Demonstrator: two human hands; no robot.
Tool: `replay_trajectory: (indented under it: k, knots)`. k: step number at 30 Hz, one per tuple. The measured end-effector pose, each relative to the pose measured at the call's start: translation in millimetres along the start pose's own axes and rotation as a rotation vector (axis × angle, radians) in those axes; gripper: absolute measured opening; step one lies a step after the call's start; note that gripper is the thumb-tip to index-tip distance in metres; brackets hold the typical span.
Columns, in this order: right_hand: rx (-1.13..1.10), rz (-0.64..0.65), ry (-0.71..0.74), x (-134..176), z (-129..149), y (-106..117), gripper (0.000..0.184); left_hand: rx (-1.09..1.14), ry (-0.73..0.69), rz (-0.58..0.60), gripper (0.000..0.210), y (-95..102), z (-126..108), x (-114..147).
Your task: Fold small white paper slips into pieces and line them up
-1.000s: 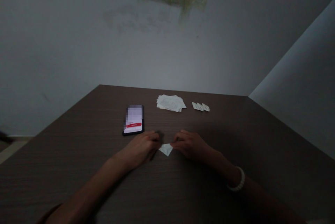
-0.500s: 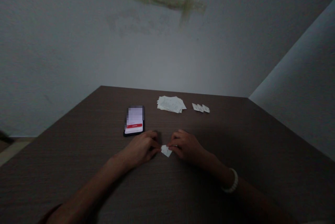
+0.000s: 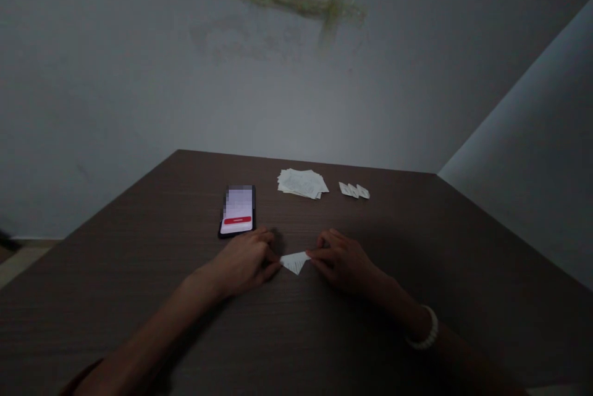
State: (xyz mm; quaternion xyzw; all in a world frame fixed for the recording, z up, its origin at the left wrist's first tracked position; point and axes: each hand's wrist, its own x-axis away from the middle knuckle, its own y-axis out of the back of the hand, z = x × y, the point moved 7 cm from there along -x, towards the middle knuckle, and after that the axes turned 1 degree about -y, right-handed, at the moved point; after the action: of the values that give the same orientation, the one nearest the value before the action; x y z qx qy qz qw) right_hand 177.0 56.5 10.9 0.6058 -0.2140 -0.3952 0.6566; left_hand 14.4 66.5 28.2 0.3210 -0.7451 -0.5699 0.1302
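A small folded piece of paper, white with faint printed lines, spans the space between my two hands just above or on the table. My left hand pinches its left corner between thumb and fingers. The right corner is pinched by my right hand, and a pale beaded bracelet circles that wrist. The paper looks like a triangle with its point toward me. Whether it touches the tabletop I cannot tell.
On the dark brown table, a phone with a lit screen lies beyond my left hand. A loose pile of white papers lies farther back. Several small folded papers overlap to its right. A grey wall stands behind.
My right hand has moved a little to the right, away from the left hand. More of the folded paper shows between them, now a wider triangle.
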Motion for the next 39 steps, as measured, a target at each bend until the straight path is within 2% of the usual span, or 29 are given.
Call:
replay_trajectory:
  k: [6,12,17,22,26,29,39]
  knots:
    - [0.005,-0.028,-0.046,-0.8,1.0,-2.6,0.021,-0.033,0.065,0.055,0.022,-3.2,2.1,-0.5]
    - [-0.049,-0.004,-0.086,-14.5,-1.3,-1.7,0.014,-0.021,0.091,-0.029,0.016,-9.1,7.5,-2.9]
    - [-0.160,0.031,-0.107,-23.4,-8.5,-2.3,0.015,0.078,0.152,-0.032,0.010,-12.4,14.6,-3.1]
    - [-0.216,0.036,-0.082,-23.9,-12.5,-9.9,0.012,0.175,0.120,-0.051,0.010,-15.7,13.3,-5.5]
    - [-0.231,0.040,-0.041,-21.7,-12.4,-13.3,0.017,0.217,0.124,-0.082,0.007,-20.8,15.7,-6.4]
    - [-0.212,0.052,-0.026,-21.7,-11.1,-13.1,0.012,0.231,0.135,-0.096,0.006,-22.7,16.5,-6.2]
    - [-0.250,-0.001,-0.076,-19.0,-13.7,-10.9,0.009,0.206,0.100,-0.119,0.008,-21.9,14.0,-8.3]
